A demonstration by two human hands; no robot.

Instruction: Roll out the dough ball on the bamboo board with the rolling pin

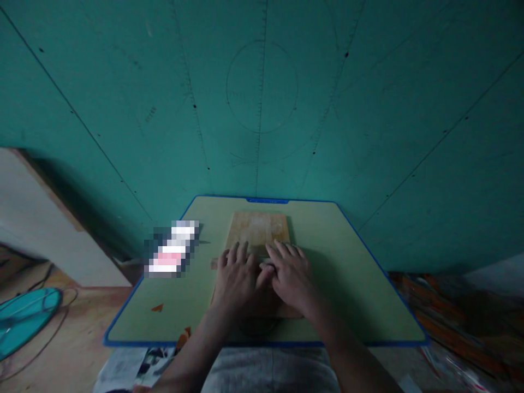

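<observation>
A wooden board (257, 221), pale and scuffed in its middle, lies on the small folding table. Across it runs a short wooden stick (214, 263), whose left end sticks out past the board's edge. My left hand (237, 273) rests over the stick with its fingers bent forward around it. Beside it, my right hand (290, 273) bears on the same stick, its thumb close to the left thumb. A greyish stretch of the stick shows between the hands. My palms and fingers cover most of the rest.
The table (339, 240) has a green top and blue rim. A pixelated phone-like object (174, 248) lies at its left. Orange-brown scraps (158, 308) are near the front left. A green wall (262, 109) stands behind, a white panel (53, 218) leans left, and piled items (446, 311) lie right.
</observation>
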